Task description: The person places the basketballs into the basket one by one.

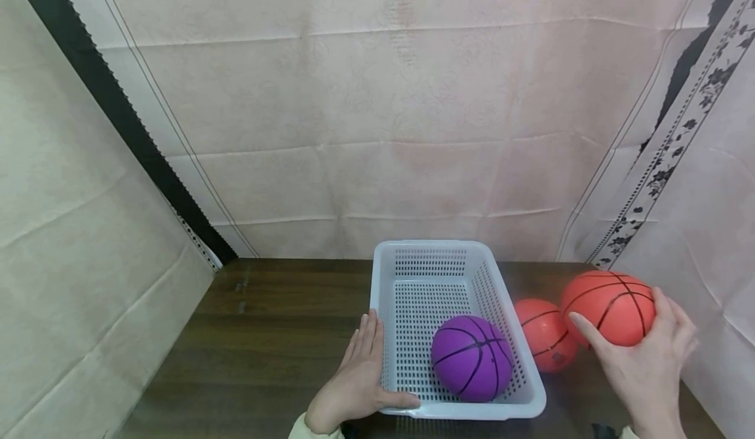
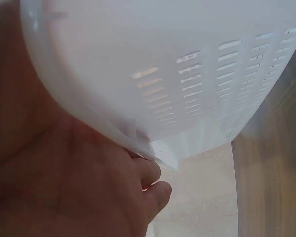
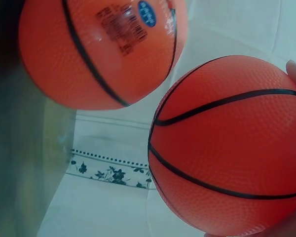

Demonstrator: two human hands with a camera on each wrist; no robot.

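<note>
Right hand (image 1: 651,360) grasps a red ball (image 1: 610,305), right of the basket (image 1: 460,411).
Likely a lifting step; the next move calls for clearing the other ball (image 1: 545,335). Left hand (image 1: 361,379) rests, straight-fingered, against the basket.

A brown table (image 1: 265,354) (wood-grained) bears a white basket (image 1: 472,411) and, seemingly, one red ball (image 1: 542,334).

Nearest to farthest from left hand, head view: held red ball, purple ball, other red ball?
1. Purple ball: inside the basket, to the left hand's right.
2. Other red ball: just outside the basket's right side.
3. Held red ball: in the right hand, farthest right.
</note>
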